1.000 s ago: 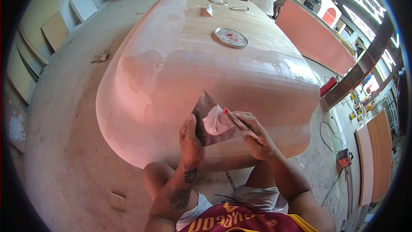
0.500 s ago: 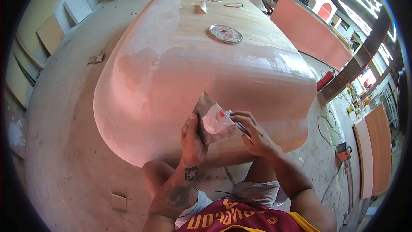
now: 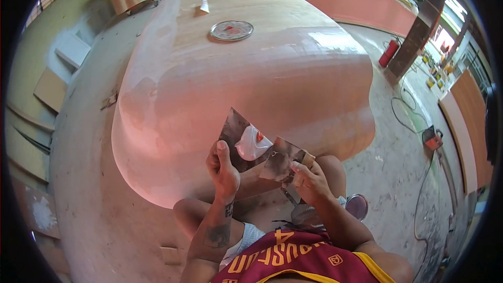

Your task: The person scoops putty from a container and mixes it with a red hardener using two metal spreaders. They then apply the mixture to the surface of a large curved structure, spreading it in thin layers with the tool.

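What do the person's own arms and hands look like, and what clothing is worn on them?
Both arms are bare, with no sleeves, gloves, watch or rings visible. The left hand belongs to a forearm with dark tattoos, one small near the wrist and a larger one lower down. The right hand and its forearm show no markings. The sleeveless jersey is dark red with yellow lettering and yellow trim.

Two putty blades before the big rounded form

The flat metal plate (image 3: pixel 238 135) carries a white putty blob (image 3: pixel 251 147); the scraper (image 3: pixel 281 163) tilts just beside it, below the rounded wooden form (image 3: pixel 251 78).
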`<state>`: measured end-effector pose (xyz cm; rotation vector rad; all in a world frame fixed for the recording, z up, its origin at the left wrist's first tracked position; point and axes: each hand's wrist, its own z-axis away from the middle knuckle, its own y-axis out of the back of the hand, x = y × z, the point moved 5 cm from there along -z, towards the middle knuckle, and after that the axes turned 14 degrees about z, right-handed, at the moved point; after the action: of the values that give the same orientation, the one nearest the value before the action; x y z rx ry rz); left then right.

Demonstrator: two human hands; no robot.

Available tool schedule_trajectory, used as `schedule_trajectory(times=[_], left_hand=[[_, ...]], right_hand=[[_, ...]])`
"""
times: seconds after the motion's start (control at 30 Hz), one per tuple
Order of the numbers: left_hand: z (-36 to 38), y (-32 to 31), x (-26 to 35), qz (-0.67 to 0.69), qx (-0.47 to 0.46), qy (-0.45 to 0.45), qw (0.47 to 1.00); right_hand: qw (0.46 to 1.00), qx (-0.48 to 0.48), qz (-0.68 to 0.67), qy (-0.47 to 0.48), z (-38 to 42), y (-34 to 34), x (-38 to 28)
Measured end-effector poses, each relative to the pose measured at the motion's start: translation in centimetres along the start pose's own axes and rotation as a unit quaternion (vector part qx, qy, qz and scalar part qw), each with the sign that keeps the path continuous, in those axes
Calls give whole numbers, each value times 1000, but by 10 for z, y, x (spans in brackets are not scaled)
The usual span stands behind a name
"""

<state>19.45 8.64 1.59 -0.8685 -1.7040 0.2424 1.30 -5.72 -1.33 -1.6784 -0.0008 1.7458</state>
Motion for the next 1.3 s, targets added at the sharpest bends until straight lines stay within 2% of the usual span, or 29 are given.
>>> schedule_trajectory(times=[0.33,0.53,0.6,0.63,0.67,0.7,0.77,0.8,0.83,0.87,0.97,1.1,1.17,1.3], left_hand=[[40,-59,8,-164,-110,42,979],[62,-66,6,-264,-198,-65,942],[74,-63,9,-281,-186,-62,940],[81,-50,1,-273,-177,-13,946],[88,-37,-6,-266,-165,35,949],[90,-17,-24,-251,-149,130,947],[85,-30,-34,-61,-56,184,979],[84,-41,-37,34,-13,213,976],[83,-57,-35,124,9,253,959],[83,-69,-34,210,35,291,933],[79,-88,-31,246,-22,324,913],[78,-108,-27,335,-91,331,878],[77,-92,-43,311,-4,321,895],[67,-91,-33,270,11,277,922]], right_hand=[[999,35,-23,1,17,13,5],[996,3,-73,46,13,9,-17],[995,-23,-86,40,9,8,-29],[995,-28,-86,46,11,12,-39],[997,25,62,34,21,14,-61],[974,87,207,19,37,8,-92],[903,107,387,154,43,3,-122],[850,54,427,304,36,4,-118],[772,-7,457,441,37,1,-116],[746,-18,481,461,37,1,-114],[672,-56,547,497,39,-4,-114],[662,-4,578,478,42,2,-113],[656,11,605,452,43,0,-113],[675,40,612,411,36,-6,-111]])
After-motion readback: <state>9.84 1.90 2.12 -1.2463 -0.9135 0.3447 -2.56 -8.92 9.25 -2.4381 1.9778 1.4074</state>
